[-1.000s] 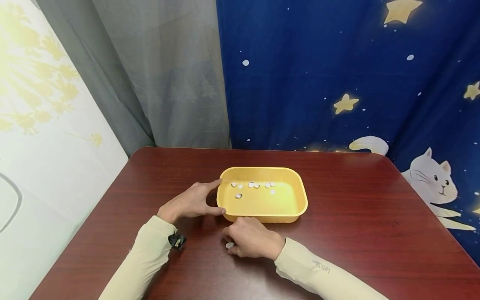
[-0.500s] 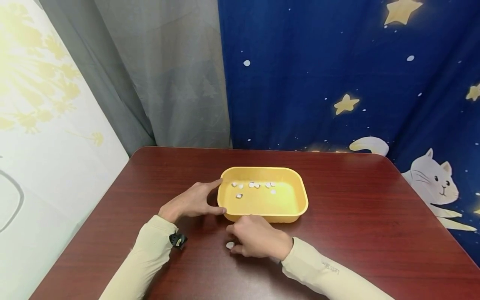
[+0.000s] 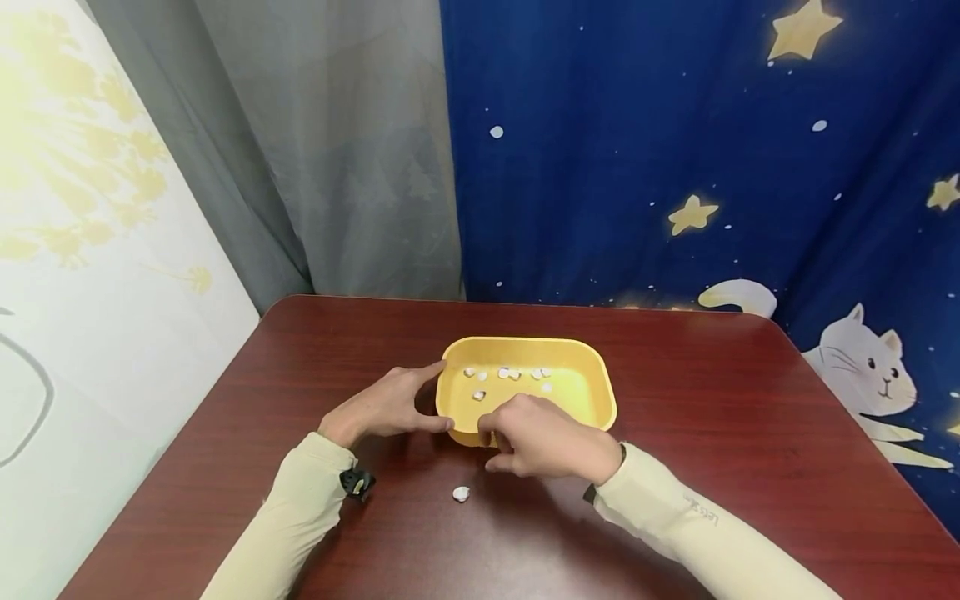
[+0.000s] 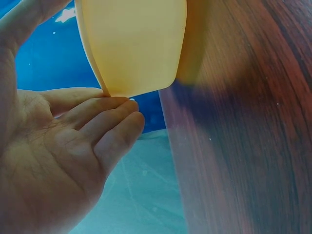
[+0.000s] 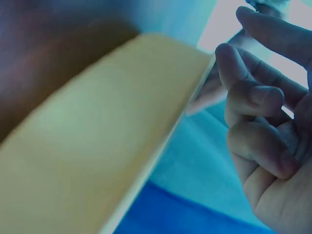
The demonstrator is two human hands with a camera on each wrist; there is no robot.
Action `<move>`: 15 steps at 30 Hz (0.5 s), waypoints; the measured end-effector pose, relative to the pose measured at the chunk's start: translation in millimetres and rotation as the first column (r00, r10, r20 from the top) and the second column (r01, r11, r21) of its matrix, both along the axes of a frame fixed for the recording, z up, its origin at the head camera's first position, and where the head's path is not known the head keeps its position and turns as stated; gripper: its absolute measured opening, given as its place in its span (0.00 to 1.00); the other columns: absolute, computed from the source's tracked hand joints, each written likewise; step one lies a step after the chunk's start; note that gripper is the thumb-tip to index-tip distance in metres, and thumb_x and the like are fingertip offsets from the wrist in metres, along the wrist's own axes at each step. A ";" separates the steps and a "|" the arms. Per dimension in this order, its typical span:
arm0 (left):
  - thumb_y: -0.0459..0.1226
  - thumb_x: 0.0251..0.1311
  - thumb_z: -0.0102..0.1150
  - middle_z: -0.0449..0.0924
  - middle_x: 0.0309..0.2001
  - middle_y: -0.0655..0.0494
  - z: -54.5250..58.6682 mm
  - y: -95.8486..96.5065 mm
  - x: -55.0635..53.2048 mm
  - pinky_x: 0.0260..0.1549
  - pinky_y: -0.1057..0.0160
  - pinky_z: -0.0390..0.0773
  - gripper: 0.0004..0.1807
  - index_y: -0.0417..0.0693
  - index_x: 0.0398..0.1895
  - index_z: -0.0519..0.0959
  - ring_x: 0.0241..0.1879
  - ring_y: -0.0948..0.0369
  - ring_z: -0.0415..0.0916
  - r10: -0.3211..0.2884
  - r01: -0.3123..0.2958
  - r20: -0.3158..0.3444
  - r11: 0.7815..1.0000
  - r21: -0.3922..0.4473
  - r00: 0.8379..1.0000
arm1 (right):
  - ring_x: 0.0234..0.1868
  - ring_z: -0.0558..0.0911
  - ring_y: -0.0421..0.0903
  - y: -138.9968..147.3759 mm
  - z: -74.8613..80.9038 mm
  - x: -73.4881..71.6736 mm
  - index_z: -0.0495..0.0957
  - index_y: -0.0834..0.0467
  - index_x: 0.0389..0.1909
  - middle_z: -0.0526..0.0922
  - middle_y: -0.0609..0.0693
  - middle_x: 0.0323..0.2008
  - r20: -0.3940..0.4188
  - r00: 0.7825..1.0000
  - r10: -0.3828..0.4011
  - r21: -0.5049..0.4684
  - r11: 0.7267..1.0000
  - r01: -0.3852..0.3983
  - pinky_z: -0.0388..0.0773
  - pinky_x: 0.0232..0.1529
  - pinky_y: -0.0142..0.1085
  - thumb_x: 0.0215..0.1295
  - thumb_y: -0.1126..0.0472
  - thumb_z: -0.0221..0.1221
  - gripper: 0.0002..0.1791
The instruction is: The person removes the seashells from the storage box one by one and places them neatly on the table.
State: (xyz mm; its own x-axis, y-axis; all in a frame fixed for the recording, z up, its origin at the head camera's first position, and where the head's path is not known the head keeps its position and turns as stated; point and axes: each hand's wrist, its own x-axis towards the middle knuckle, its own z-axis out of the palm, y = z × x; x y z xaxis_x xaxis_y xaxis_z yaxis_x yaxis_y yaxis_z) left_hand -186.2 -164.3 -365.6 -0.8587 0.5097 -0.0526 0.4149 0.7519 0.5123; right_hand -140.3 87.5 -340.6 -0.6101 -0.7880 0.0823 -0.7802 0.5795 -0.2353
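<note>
A yellow plastic tub (image 3: pixel 528 343) stands on the table with several small white shell-like pieces (image 3: pixel 479 395) on its floor. My left hand (image 3: pixel 382 406) is at its left end, thumb and forefinger spread apart against the rim; the left wrist view shows extended fingers (image 4: pixel 114 131) touching the tub's edge. Over the front rim hovers my right hand (image 3: pixel 543 439), thumb and forefinger apart. In the right wrist view its other fingers (image 5: pixel 258 146) are bent toward the palm, with nothing visible between them. One white shell-like piece (image 3: pixel 461 494) lies on the table in front of the tub.
The dark red wooden table (image 3: pixel 712 433) reaches back to a grey curtain (image 3: pixel 360 167) and a blue curtain (image 3: pixel 570 167) with stars. A white patterned wall (image 3: pixel 97 333) is at the left. A black band (image 3: pixel 357 482) sits on the left wrist.
My right hand has left the white piece on the table and moved up and right, over the tub's front rim. The left hand stays at the tub.
</note>
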 end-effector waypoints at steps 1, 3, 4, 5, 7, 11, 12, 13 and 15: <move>0.56 0.53 0.70 0.72 0.70 0.44 0.1 0.0 0.1 0.66 0.47 0.73 0.53 0.41 0.77 0.60 0.66 0.52 0.73 0.000 0.000 0.000 1.000 -0.002 1.000 | 0.23 0.72 0.31 2.3 2.9 -2.1 0.84 0.51 0.32 0.75 0.36 0.17 -0.003 1.000 -0.001 -0.004 1.000 0.001 0.71 0.27 0.26 0.54 0.52 0.74 0.11; 0.56 0.53 0.70 0.71 0.70 0.45 0.2 0.4 0.5 0.67 0.48 0.73 0.53 0.42 0.77 0.59 0.67 0.53 0.73 0.007 -0.007 0.011 1.000 -0.001 1.000 | 0.24 0.74 0.32 6.8 9.6 -6.2 0.83 0.50 0.32 0.77 0.35 0.19 -0.019 1.000 -0.004 -0.002 1.000 0.004 0.73 0.28 0.27 0.54 0.52 0.74 0.11; 0.57 0.53 0.70 0.71 0.71 0.45 0.3 0.5 0.8 0.67 0.48 0.73 0.53 0.42 0.77 0.59 0.67 0.53 0.73 0.006 -0.006 0.012 1.000 -0.003 1.000 | 0.25 0.75 0.32 8.8 13.3 -7.9 0.83 0.50 0.32 0.77 0.35 0.19 -0.027 1.000 -0.006 0.000 1.000 0.006 0.74 0.29 0.27 0.54 0.52 0.74 0.10; 0.56 0.53 0.70 0.71 0.71 0.45 0.4 0.6 0.9 0.67 0.48 0.72 0.53 0.42 0.77 0.59 0.67 0.53 0.73 0.005 -0.005 0.011 1.000 -0.005 1.000 | 0.25 0.75 0.33 10.6 17.0 -9.6 0.83 0.50 0.32 0.78 0.35 0.20 -0.036 0.999 -0.009 0.004 1.000 0.009 0.74 0.29 0.28 0.54 0.53 0.74 0.10; 0.56 0.54 0.70 0.71 0.71 0.45 0.4 0.5 1.6 0.68 0.48 0.72 0.53 0.41 0.77 0.59 0.68 0.53 0.72 0.001 -0.001 0.010 1.000 -0.003 1.000 | 0.26 0.76 0.34 14.0 24.7 -13.5 0.83 0.50 0.32 0.79 0.35 0.20 -0.049 0.999 -0.003 0.012 1.000 0.004 0.75 0.30 0.28 0.54 0.53 0.74 0.10; 0.56 0.53 0.70 0.71 0.71 0.45 0.4 -0.2 2.9 0.68 0.48 0.71 0.53 0.41 0.77 0.60 0.68 0.53 0.72 -0.001 0.001 0.008 1.000 0.002 1.000 | 0.25 0.76 0.34 19.8 35.7 -25.9 0.82 0.50 0.32 0.79 0.36 0.21 -0.049 0.999 0.017 0.008 1.000 -0.017 0.75 0.31 0.28 0.54 0.54 0.74 0.10; 0.56 0.53 0.70 0.71 0.71 0.44 0.4 -0.3 3.3 0.68 0.48 0.71 0.53 0.40 0.77 0.60 0.68 0.52 0.72 -0.005 0.005 0.004 1.000 0.002 1.000 | 0.25 0.76 0.34 21.2 37.3 -30.3 0.82 0.51 0.32 0.79 0.36 0.21 -0.045 0.999 0.025 0.002 1.000 -0.025 0.75 0.31 0.28 0.54 0.55 0.74 0.10; 0.56 0.53 0.70 0.71 0.71 0.44 0.3 -0.3 3.1 0.68 0.48 0.71 0.53 0.41 0.77 0.60 0.68 0.52 0.72 -0.004 0.004 0.005 1.000 0.003 1.000 | 0.25 0.76 0.34 22.6 38.6 -35.0 0.82 0.51 0.32 0.80 0.37 0.22 -0.040 0.999 0.025 -0.003 1.000 -0.025 0.75 0.32 0.28 0.54 0.55 0.74 0.10; 0.56 0.53 0.70 0.71 0.71 0.44 0.9 -0.3 3.6 0.68 0.48 0.71 0.53 0.40 0.77 0.60 0.68 0.52 0.72 -0.008 0.008 0.000 1.000 0.002 1.000 | 0.25 0.76 0.33 25.3 39.9 -45.1 0.83 0.51 0.32 0.81 0.37 0.22 -0.021 0.999 0.025 -0.011 1.000 -0.026 0.75 0.32 0.27 0.54 0.56 0.74 0.09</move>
State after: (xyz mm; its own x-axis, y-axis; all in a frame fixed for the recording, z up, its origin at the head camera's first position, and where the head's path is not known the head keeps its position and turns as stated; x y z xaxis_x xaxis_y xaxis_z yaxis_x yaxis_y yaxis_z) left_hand -182.5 -164.6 -364.8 -0.8549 0.5163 -0.0515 0.4207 0.7479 0.5135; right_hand -185.4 112.8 -300.7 -0.5879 -0.8023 0.1037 -0.7996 0.5569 -0.2247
